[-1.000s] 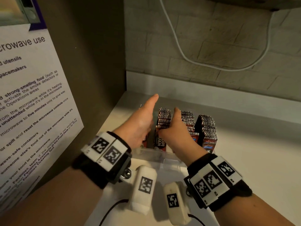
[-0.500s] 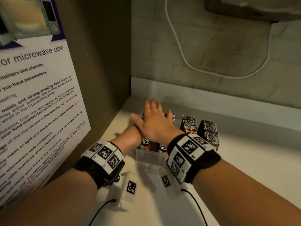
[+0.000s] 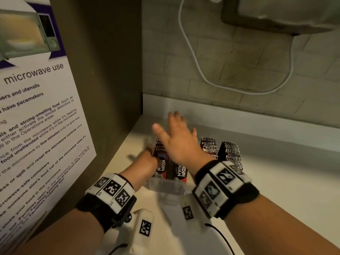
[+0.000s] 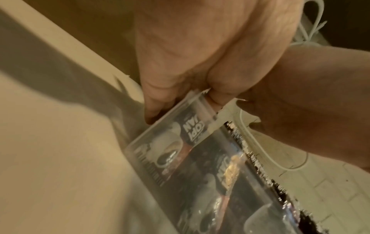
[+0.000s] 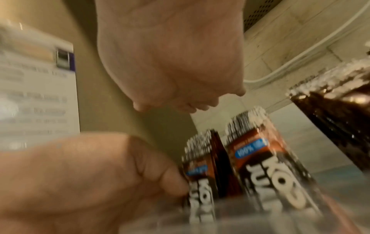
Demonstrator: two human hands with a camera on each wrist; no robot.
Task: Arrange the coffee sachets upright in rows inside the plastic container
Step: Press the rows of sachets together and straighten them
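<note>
Coffee sachets (image 3: 209, 147) stand upright in rows inside a clear plastic container (image 3: 165, 185) on a pale counter (image 3: 276, 181), near the corner where a brown cabinet side (image 3: 103, 89) meets the tiled wall (image 3: 230, 70). Four rows show from the head camera — two nearer rows with dark red fronts facing the person, two more to the right.

The left hand (image 4: 200, 55) grips the container's left edge, thumb inside the clear wall against a sachet and fingers (image 4: 154, 107) outside it. The right hand (image 3: 176, 140) hovers flat above the left rows, fingers spread and straight, holding nothing; from its own wrist camera the palm sits above the sachet tops without touching them.

A microwave-use notice (image 3: 36, 126) is fixed to the cabinet side at left. A white cable (image 3: 198, 70) loops down the wall behind.
</note>
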